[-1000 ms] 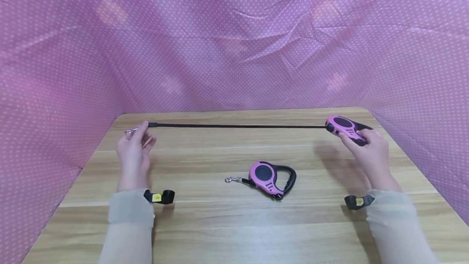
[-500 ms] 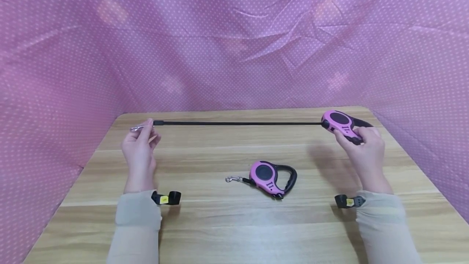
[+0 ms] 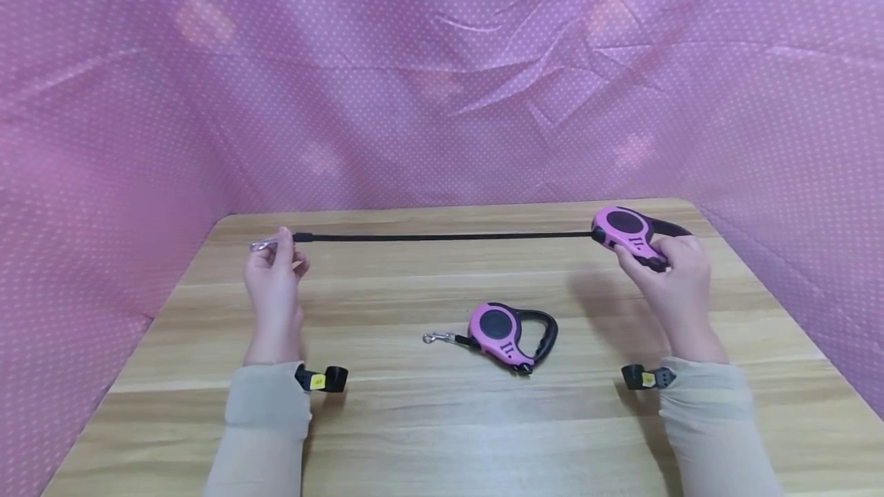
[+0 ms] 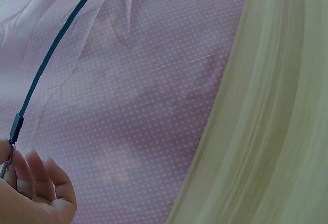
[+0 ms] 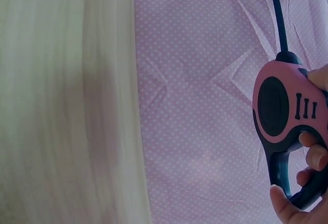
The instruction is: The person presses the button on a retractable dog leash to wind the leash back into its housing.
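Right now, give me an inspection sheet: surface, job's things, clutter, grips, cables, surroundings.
Surface: light wood-grain table.
Job's things: raised leash, pink and black, its black strap stretched straight in the head view; second leash lying on the table, its end clip toward the left.
Clutter: nothing seen.
Grips: left grip pinches the strap's metal clip; right grip holds the raised leash.
Cables: nothing seen.
Surroundings: pink dotted cloth behind and on both sides.

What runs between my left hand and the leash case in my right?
In the head view, a straight black strap spans from the metal clip in your left hand to the pink leash case.
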Available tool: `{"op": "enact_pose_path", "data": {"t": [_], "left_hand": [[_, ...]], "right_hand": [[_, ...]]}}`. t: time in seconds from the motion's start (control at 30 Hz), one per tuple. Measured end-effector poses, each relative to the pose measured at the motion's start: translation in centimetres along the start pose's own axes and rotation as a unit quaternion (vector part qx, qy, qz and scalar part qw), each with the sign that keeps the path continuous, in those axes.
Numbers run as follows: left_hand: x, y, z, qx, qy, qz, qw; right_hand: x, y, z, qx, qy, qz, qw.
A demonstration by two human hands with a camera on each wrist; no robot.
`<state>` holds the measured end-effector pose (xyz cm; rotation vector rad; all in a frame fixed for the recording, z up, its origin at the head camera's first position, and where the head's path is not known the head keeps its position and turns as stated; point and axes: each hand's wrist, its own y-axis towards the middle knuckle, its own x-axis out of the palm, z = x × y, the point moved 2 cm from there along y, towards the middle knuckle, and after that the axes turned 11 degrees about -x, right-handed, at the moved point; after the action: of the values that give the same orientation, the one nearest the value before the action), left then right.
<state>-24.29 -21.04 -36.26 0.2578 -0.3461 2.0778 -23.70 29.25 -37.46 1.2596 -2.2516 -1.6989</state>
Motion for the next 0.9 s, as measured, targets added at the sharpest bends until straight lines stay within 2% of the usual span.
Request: {"op": "enact_pose_path", "data": {"t": [0.17,0.37,0.67,0.9], "left_hand": [[0.22,-0.26,-0.19,0.002,0.027,0.000,0.9996],[0.36,-0.36,-0.45,0.004,0.062,0.003,0.9981],[0.75,-0.42,-0.57,0.014,0.062,0.003,0.9980],[0.84,-0.59,-0.76,0.014,0.071,-0.001,0.9973]], "right_hand": [[0.16,0.04,-0.26,-0.031,-0.001,0.004,1.000],[0.22,-0.10,-0.30,-0.019,-0.009,-0.016,1.000],[0.63,-0.22,-0.32,-0.035,-0.011,-0.022,0.999],[0.93,-0.33,-0.52,-0.028,-0.012,-0.033,0.999]]}}
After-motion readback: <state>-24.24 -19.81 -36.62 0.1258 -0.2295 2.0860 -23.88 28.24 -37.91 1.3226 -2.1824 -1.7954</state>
